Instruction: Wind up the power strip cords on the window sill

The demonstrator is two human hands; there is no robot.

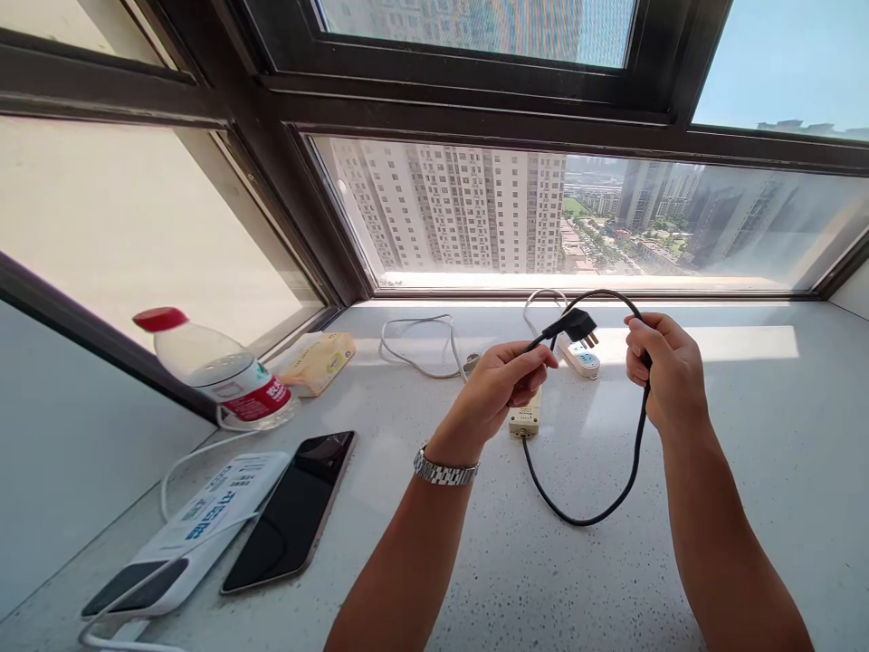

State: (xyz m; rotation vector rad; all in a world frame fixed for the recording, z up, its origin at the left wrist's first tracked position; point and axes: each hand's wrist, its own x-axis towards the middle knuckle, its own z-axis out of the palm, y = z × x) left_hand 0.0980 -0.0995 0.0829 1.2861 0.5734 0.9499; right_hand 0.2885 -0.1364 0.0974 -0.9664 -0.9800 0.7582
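Black power cable point(584, 522) apparently being handled: gripped behind three-pin plug point(579, 326) by left hand point(490, 388), loop pinched by right hand point(672, 367). Slack control likely needed next.

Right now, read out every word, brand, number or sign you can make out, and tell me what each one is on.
No text here reads clearly enough to quote.
Bottle label: white lettering on red, too blurred.
White device: large blue characters and smaller print, too slanted and unclear.
Yellow packet: markings too small.
Beige block on the black cable: print too tiny.
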